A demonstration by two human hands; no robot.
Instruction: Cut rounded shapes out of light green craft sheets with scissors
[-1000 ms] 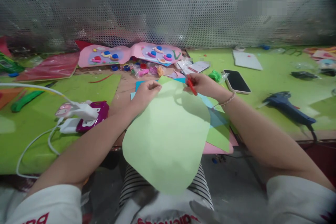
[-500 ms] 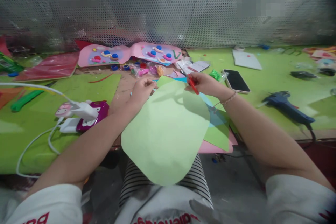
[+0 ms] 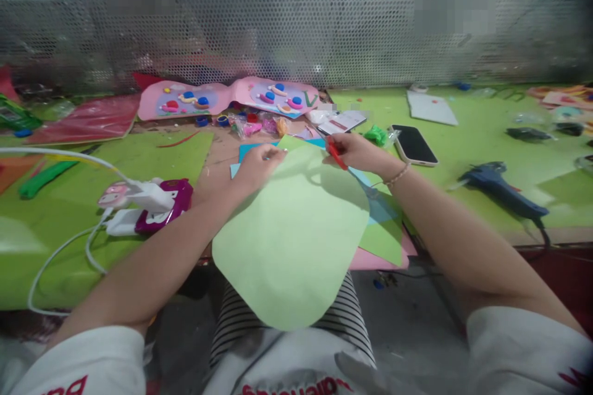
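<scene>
The short white sleeves (image 3: 104, 355) bear red lettering (image 3: 75, 386).

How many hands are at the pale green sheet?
2: the left hand at the upper-left edge of the pale green sheet; the right hand by its upper-right edge, holding red-handled scissors. No others show.

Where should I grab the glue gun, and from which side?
Likely take the glue gun by its handle, from above and the right, clear of the nozzle: it lies with the nozzle pointing left and the handle slanting rightward toward you, cord leaving its end. Free your right hand of the scissors first.
</scene>
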